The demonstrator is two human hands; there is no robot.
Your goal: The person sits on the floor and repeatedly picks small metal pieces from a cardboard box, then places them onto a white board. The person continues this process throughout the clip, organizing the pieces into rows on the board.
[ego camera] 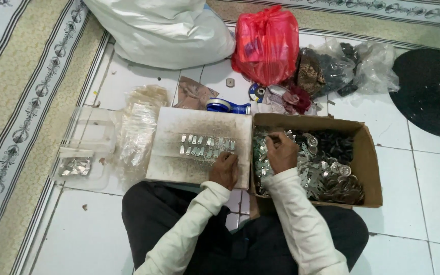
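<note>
— Laying clips [205,145] in rows on the board [169,168]?
— Yes, two short rows done. Left hand [224,169] presses flat there; right hand [281,151] pinches one over the box [370,153], seemingly plenty left.

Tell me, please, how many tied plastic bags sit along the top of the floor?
3: a white bag top centre, a red bag beside it, a clear bag further right.

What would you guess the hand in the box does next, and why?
Probably the right hand carries a small silver metal piece over to the rows of silver pieces on the white board: it is in the brown cardboard box, while the left hand rests at those rows.
</note>
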